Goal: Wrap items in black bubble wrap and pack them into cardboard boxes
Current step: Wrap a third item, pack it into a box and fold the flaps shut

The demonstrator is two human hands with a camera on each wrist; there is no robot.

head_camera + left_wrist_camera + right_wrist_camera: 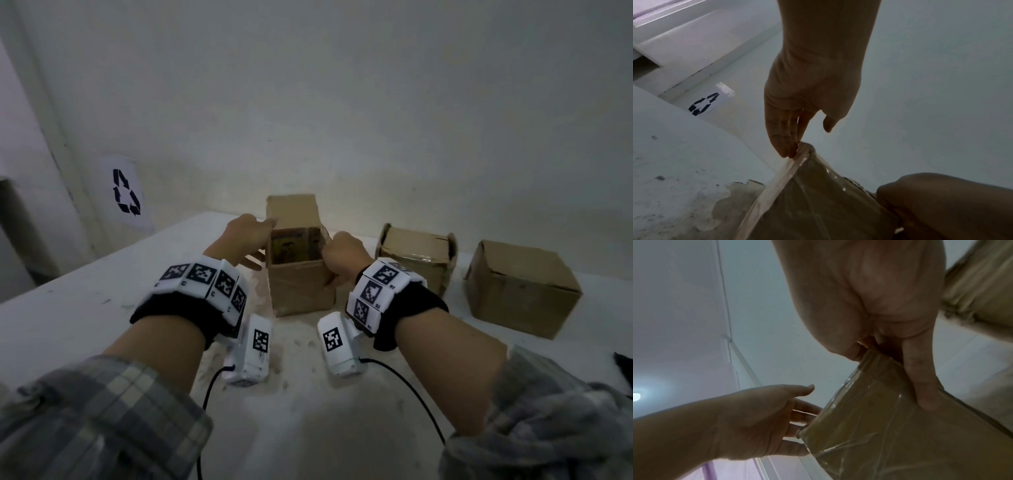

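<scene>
Standing upright near the middle of the white desk [85, 308], the open cardboard box [301, 287] is showing matte brown walls, glossy clear tape wrinkling over its near corner, and one flap rising straight up at its 12 o'clock edge. Something printed is lying inside against the far wall, though it is too dim to make out.

The left hand [245, 240] is sitting at the box's 9 o'clock side; its grip is spread, with the fingers straight and close together, their tips touching the taped top edge while the thumb is hanging apart. The right hand [344, 255] is working at the 3 o'clock side; its grip is pinching the box rim, with the thumb lying flat down the outer wall and the curled fingers hooking over the top.

Two more cardboard boxes are resting at 3 o'clock of the open one: a shut box with shiny tape [418, 257] just beside the right hand, and a plain squarish box [520, 287] farther out, apart from it. The desk surface is looking chalky and scuffed, with paint peeling in a rough brown patch by the box's base. A paper sheet with a black recycling symbol [126, 192] is hanging on the pale wall at 10 o'clock.
</scene>
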